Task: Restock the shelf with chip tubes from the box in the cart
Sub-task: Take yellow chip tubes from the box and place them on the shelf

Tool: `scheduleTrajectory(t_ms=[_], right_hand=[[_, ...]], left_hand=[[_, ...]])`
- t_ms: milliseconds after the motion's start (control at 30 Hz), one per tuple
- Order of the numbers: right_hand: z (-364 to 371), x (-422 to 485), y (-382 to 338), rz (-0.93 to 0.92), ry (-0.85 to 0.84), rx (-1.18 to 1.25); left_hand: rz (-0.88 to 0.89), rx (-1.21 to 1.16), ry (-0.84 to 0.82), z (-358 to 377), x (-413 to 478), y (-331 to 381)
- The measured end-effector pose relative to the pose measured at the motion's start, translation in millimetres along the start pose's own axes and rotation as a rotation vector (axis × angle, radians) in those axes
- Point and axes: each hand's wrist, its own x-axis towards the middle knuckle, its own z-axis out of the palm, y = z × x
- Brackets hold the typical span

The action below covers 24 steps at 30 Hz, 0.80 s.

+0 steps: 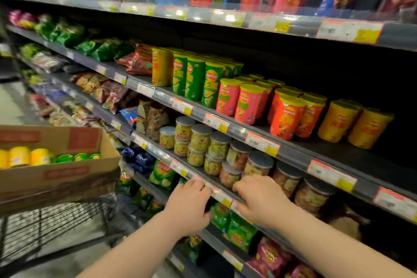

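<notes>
A: Cart position?
B: Black wire cart (pixel 56 221) stands left of the shelving. Brown cardboard box (pixel 67 174) sits in it, with yellow and green chip tubes (pixel 20 156) lying inside.
A: Shelving?
B: Upright cardboard snack tubes (pixel 225 95) stand in rows on the dark metal shelf (pixel 300 149); foil snack bags (pixel 135 61) lie to their left. Clear lidded jars (pixel 200 140) are stacked one shelf below.
A: Hands?
B: Left hand (pixel 189 203) is on that lower shelf's price-tag rail (pixel 162 157). Right hand (pixel 259 198) is just right of it, before the jars.
</notes>
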Motion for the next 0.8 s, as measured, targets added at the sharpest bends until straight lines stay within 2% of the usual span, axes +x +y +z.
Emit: scheduleTrajectory(t_ms=[500, 800], right_hand=[[48, 55, -187, -0.215, -0.229, 0.096], [79, 92, -242, -0.320, -0.361, 0.168]], left_hand=[[-0.407, -0.071, -0.147, 41, -166, -121], [-0.599, -0.149, -0.241, 80, -204, -154]])
